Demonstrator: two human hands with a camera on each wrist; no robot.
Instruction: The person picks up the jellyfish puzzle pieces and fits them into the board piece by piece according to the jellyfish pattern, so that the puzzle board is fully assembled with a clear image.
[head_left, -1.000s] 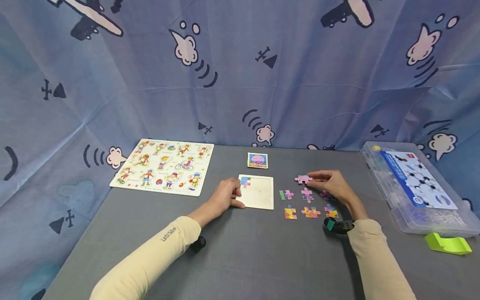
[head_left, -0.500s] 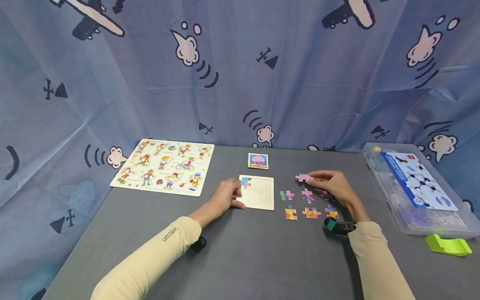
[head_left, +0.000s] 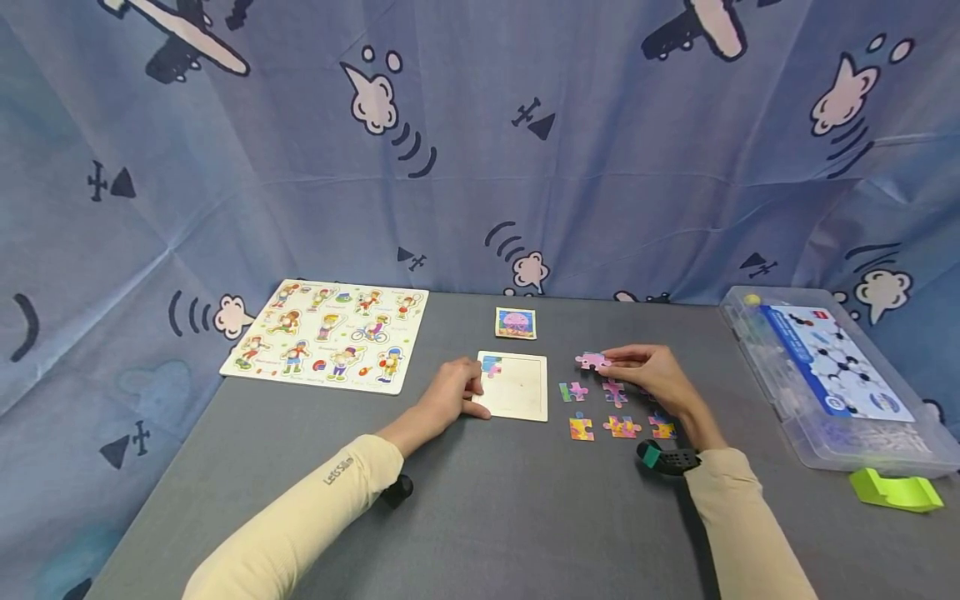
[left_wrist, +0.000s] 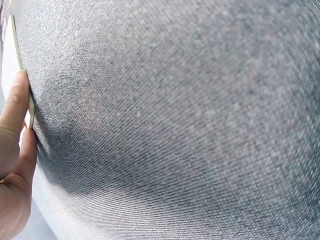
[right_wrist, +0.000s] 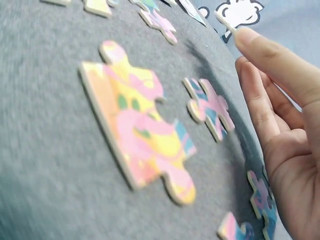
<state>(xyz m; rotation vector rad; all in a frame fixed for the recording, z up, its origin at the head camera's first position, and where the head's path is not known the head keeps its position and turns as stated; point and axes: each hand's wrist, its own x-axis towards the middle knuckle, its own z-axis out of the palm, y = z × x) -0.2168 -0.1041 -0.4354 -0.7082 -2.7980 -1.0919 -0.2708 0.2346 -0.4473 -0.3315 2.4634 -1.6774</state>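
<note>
In the head view my left hand (head_left: 448,392) grips the left edge of a square, pale wooden puzzle tray (head_left: 517,404). One blue-and-pink puzzle piece (head_left: 492,366) lies in the tray's top left corner. The left wrist view shows the fingers and thumb on the tray's rim (left_wrist: 32,116). My right hand (head_left: 654,372) pinches a pink puzzle piece (head_left: 592,361) above the table, right of the tray. In the right wrist view that piece (right_wrist: 224,20) appears edge-on between fingertips and thumb. Several loose pieces, including a yellow-and-pink one (head_left: 622,427), lie below this hand; some are partly hidden.
A small jellyfish picture card (head_left: 515,323) lies behind the tray. To the left is a large board of cartoon figures (head_left: 330,337). A clear plastic case (head_left: 840,375) and a lime-green block (head_left: 896,490) stand at right. A patterned blue curtain (head_left: 480,150) hangs behind the table.
My right hand has moved slightly left with the pink puzzle piece, towards the tray. The left hand and tray have stayed in place.
</note>
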